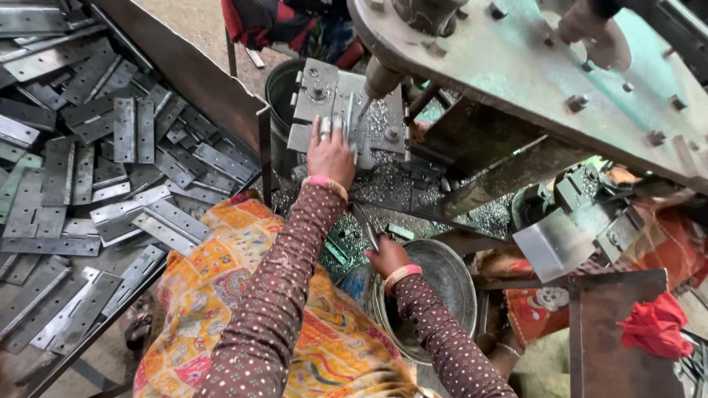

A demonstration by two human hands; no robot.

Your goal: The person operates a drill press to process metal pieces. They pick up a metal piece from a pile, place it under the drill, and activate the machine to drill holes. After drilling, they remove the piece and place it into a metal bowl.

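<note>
Left hand [330, 153]: upper middle of the frame, laid flat with fingers together, pressing down on a grey metal plate [324, 99] that sits under the drill bit [366, 105]
Right hand [385, 256]: lower middle, closed around a thin dark metal strip [364, 225] — it hangs just above the round metal bucket [442, 284]
The plate: on the machine bed, touching the left fingertips, with the bit just to the right of them
Hinges [125, 169]: a big pile of grey ones fills the left side
Shavings [383, 184]: shiny bits lie all over the bed
Red cloth [653, 324]: lower right, well away from both hands
Doing it well: I think the plate must stay flat and not slide — fingers should keep clear of the bit
Not sure: what the strip really is, it is too small to tell
</note>
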